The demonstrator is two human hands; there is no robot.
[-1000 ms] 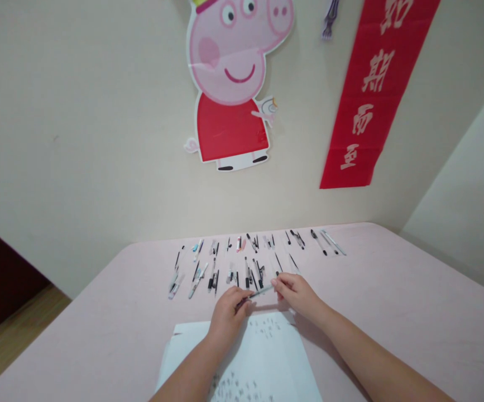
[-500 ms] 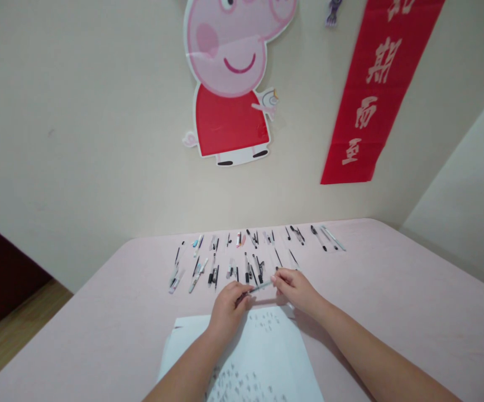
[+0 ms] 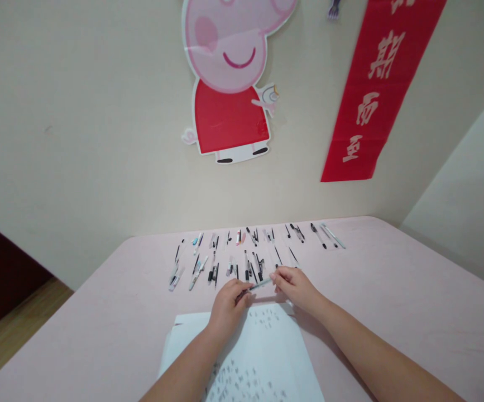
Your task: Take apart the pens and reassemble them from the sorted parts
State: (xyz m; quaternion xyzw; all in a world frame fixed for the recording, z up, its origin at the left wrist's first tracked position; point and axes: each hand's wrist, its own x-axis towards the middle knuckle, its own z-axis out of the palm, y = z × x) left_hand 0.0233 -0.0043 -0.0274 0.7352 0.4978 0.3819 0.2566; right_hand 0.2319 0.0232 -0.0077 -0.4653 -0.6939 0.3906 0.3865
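Between my two hands is a slim pen, its see-through barrel showing and its ends hidden by my fingers. My left hand is closed on the darker left end. The fingertips of my right hand pinch the right end. Both hands are just above the top edge of a stack of white paper with handwriting on it. Beyond them, pen parts lie in two rows, among them a black cap and barrel group and a black refill.
The pink-covered table meets the wall behind the pen rows. Whole-looking pens lie at the far right of the back row. A cartoon pig cutout and a red banner hang on the wall.
Both hands keep their hold on the pen and have hardly moved. The view has shifted very slightly.
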